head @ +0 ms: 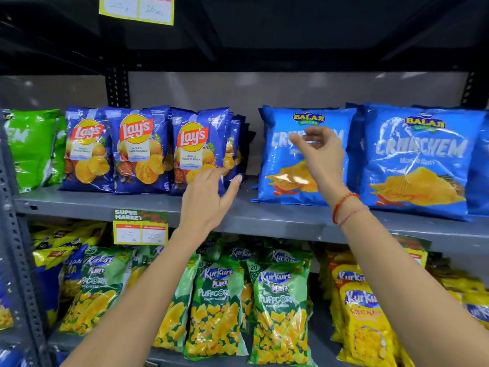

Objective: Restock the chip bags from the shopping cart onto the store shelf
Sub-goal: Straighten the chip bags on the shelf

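Dark blue Lay's chip bags [137, 149] stand upright in rows on the grey store shelf [264, 218]. My left hand [209, 200] is spread just in front of the rightmost Lay's bag [198, 144], fingers apart, holding nothing. My right hand [317, 152] hovers in front of a light blue Balaji Crunchem bag [280, 168], fingers loosely curled and apart, with nothing in them. A second Crunchem bag [418, 160] stands to its right. A gap of bare shelf lies between the Lay's and the Crunchem bags. The shopping cart is out of view.
Green chip bags [31, 147] fill the shelf's far left. Below, Kurkure Puffcorn bags [217, 308] and yellow Kurkure bags [362, 313] crowd the lower shelf. A price tag [140, 229] hangs on the shelf edge. A dark shelf [264, 35] spans overhead; a perforated upright [16, 260] stands left.
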The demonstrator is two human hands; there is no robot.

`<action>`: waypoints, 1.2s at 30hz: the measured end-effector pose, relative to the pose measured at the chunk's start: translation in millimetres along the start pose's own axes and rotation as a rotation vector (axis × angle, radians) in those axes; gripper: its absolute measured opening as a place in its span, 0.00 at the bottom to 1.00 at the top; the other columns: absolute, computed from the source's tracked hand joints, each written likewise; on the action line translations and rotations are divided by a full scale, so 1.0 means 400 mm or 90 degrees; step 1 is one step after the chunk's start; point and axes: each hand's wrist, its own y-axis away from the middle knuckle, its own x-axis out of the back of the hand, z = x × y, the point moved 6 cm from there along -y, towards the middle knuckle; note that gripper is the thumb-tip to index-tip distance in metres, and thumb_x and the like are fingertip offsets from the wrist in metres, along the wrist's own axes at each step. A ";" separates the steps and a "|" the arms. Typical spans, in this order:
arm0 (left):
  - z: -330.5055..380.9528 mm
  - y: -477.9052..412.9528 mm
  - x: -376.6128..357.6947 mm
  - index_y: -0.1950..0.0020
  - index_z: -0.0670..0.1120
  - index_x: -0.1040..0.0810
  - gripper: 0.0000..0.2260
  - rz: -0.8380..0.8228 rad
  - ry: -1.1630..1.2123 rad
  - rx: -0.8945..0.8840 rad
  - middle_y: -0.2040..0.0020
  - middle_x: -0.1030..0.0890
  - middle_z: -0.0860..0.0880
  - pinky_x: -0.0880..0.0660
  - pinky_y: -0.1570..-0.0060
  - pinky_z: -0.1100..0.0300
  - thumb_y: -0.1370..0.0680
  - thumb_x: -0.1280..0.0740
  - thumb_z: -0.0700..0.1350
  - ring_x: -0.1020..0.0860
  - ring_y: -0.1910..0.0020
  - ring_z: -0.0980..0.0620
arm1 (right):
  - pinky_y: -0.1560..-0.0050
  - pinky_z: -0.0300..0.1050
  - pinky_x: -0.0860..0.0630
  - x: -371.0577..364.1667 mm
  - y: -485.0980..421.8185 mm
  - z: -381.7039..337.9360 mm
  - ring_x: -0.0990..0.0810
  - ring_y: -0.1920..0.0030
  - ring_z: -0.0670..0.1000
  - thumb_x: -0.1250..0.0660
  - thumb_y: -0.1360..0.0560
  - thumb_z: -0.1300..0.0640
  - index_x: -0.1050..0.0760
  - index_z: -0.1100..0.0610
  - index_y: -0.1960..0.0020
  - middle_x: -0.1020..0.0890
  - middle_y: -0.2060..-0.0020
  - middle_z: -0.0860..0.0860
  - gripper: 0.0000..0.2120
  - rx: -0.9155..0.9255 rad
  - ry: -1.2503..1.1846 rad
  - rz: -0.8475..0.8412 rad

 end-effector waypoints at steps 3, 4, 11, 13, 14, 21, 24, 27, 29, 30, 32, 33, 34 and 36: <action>0.051 -0.054 -0.062 0.38 0.44 0.25 0.28 -0.038 0.119 0.014 0.41 0.21 0.46 0.31 0.46 0.57 0.25 0.45 0.63 0.25 0.41 0.48 | 0.53 0.32 0.29 0.100 -0.008 0.024 0.25 0.53 0.49 0.27 0.30 0.49 0.25 0.59 0.45 0.21 0.49 0.54 0.20 0.044 0.087 0.088; 0.063 -0.073 -0.087 0.38 0.44 0.26 0.28 -0.047 0.162 0.025 0.39 0.22 0.45 0.30 0.44 0.55 0.26 0.44 0.64 0.25 0.40 0.48 | 0.49 0.39 0.28 0.124 -0.009 0.038 0.26 0.52 0.50 0.27 0.31 0.49 0.26 0.60 0.44 0.22 0.49 0.54 0.22 0.051 0.115 0.101; 0.084 -0.156 -0.275 0.25 0.48 0.45 0.42 -0.218 0.458 0.293 0.27 0.36 0.44 0.38 0.31 0.49 0.32 0.34 0.66 0.35 0.30 0.45 | 0.41 0.44 0.32 0.175 -0.029 0.138 0.29 0.34 0.55 0.28 0.30 0.44 0.39 0.59 0.28 0.28 0.34 0.57 0.38 -0.079 0.160 -0.031; 0.088 -0.163 -0.308 0.25 0.48 0.49 0.48 -0.246 0.532 0.346 0.27 0.36 0.46 0.39 0.31 0.51 0.35 0.30 0.66 0.34 0.30 0.46 | 0.39 0.45 0.33 0.161 -0.037 0.150 0.32 0.30 0.55 0.30 0.30 0.42 0.43 0.57 0.26 0.32 0.29 0.55 0.40 -0.145 0.116 -0.060; 0.090 -0.169 -0.324 0.25 0.48 0.49 0.51 -0.249 0.568 0.349 0.28 0.34 0.48 0.38 0.32 0.52 0.38 0.27 0.65 0.32 0.32 0.47 | 0.37 0.47 0.34 0.151 -0.043 0.154 0.33 0.29 0.55 0.30 0.30 0.41 0.44 0.56 0.25 0.34 0.28 0.55 0.41 -0.175 0.092 -0.065; 0.114 -0.187 -0.340 0.34 0.46 0.35 0.36 -0.182 0.682 0.271 0.38 0.23 0.47 0.24 0.48 0.57 0.38 0.21 0.40 0.23 0.42 0.51 | 0.36 0.53 0.26 0.109 -0.086 0.145 0.22 0.41 0.52 0.24 0.34 0.48 0.30 0.53 0.39 0.20 0.49 0.45 0.27 -0.129 -0.022 -0.007; 0.112 -0.198 -0.335 0.34 0.46 0.35 0.41 -0.159 0.658 0.199 0.37 0.24 0.47 0.26 0.45 0.59 0.42 0.19 0.40 0.24 0.41 0.52 | 0.38 0.54 0.24 0.099 -0.087 0.161 0.19 0.44 0.50 0.23 0.34 0.50 0.28 0.54 0.39 0.18 0.49 0.46 0.27 -0.090 -0.045 -0.010; 0.108 -0.194 -0.341 0.31 0.47 0.37 0.47 -0.181 0.594 0.183 0.36 0.25 0.50 0.26 0.40 0.53 0.45 0.18 0.47 0.26 0.40 0.54 | 0.38 0.56 0.24 0.094 -0.085 0.183 0.19 0.44 0.51 0.22 0.36 0.49 0.28 0.52 0.39 0.18 0.46 0.48 0.29 -0.100 -0.063 -0.011; 0.104 -0.189 -0.344 0.31 0.48 0.38 0.52 -0.185 0.568 0.193 0.36 0.26 0.51 0.27 0.38 0.50 0.50 0.18 0.55 0.26 0.39 0.54 | 0.38 0.56 0.24 0.092 -0.088 0.194 0.19 0.44 0.51 0.22 0.38 0.46 0.29 0.52 0.38 0.18 0.46 0.47 0.32 -0.113 -0.061 -0.017; 0.103 -0.188 -0.345 0.30 0.48 0.39 0.53 -0.184 0.557 0.199 0.36 0.26 0.51 0.27 0.38 0.49 0.51 0.19 0.57 0.27 0.38 0.54 | 0.38 0.56 0.24 0.093 -0.086 0.196 0.20 0.43 0.51 0.22 0.38 0.45 0.30 0.52 0.38 0.19 0.48 0.45 0.33 -0.120 -0.056 -0.017; 0.105 -0.184 -0.337 0.29 0.49 0.41 0.55 -0.187 0.540 0.211 0.35 0.27 0.52 0.28 0.37 0.49 0.51 0.21 0.59 0.28 0.38 0.53 | 0.36 0.55 0.25 0.098 -0.079 0.191 0.21 0.43 0.50 0.23 0.37 0.45 0.32 0.51 0.37 0.20 0.49 0.42 0.33 -0.122 -0.033 -0.010; 0.107 -0.182 -0.333 0.29 0.49 0.42 0.55 -0.185 0.538 0.215 0.36 0.28 0.53 0.29 0.37 0.50 0.51 0.21 0.59 0.28 0.38 0.54 | 0.36 0.52 0.26 0.103 -0.073 0.184 0.22 0.43 0.49 0.23 0.36 0.46 0.33 0.52 0.35 0.20 0.48 0.44 0.34 -0.116 -0.015 -0.002; 0.113 -0.181 -0.328 0.28 0.49 0.43 0.55 -0.175 0.542 0.209 0.36 0.28 0.53 0.29 0.38 0.52 0.49 0.20 0.58 0.29 0.38 0.54 | 0.36 0.48 0.27 0.108 -0.069 0.176 0.23 0.43 0.48 0.23 0.35 0.47 0.34 0.53 0.33 0.21 0.45 0.46 0.36 -0.104 0.008 0.007; 0.120 -0.179 -0.304 0.27 0.48 0.45 0.49 -0.114 0.537 0.206 0.35 0.31 0.53 0.32 0.39 0.58 0.40 0.21 0.55 0.31 0.37 0.56 | 0.38 0.42 0.30 0.121 -0.058 0.149 0.26 0.39 0.49 0.23 0.34 0.49 0.38 0.56 0.28 0.23 0.37 0.52 0.40 -0.060 0.055 0.028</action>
